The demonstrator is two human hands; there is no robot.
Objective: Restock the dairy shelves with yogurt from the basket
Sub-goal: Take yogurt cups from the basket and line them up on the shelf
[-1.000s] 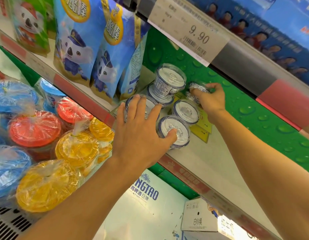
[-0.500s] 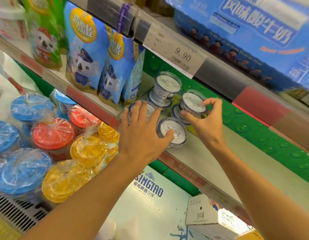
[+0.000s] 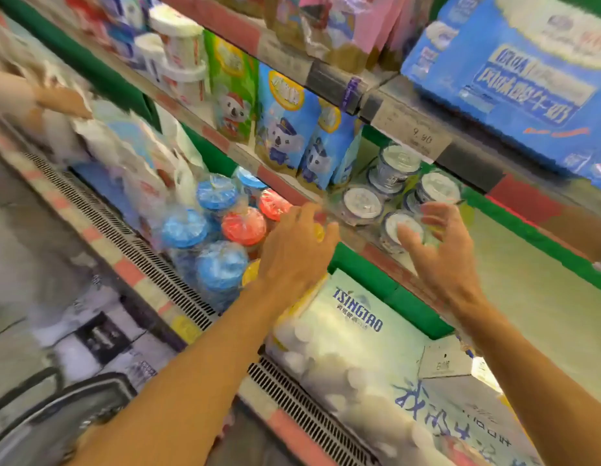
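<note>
Several small yogurt cups point(image 3: 362, 204) with clear lids and blue-white labels stand in two layers on the grey middle shelf point(image 3: 534, 297), under a 9.90 price tag. My left hand point(image 3: 294, 253) hovers in front of the shelf edge, fingers loosely curled, holding nothing. My right hand point(image 3: 440, 250) is just in front of the front yogurt cup point(image 3: 398, 230), fingers spread and relaxed, apart from the cups. The dark basket point(image 3: 60, 418) shows at the bottom left. The picture is blurred by motion.
Blue koala pouches point(image 3: 285, 129) stand left of the cups. Wrapped tubs with blue, red and yellow lids point(image 3: 221, 230) fill the shelf below. A Tsingtao carton point(image 3: 356, 331) lies under the shelf. Another person's arm point(image 3: 33, 99) reaches in at far left. A blue milk case point(image 3: 514, 82) sits above.
Both hands have let go of the yogurt cups and drawn back from the shelf. The view has pulled away and down, bringing the basket and lower shelves into sight.
</note>
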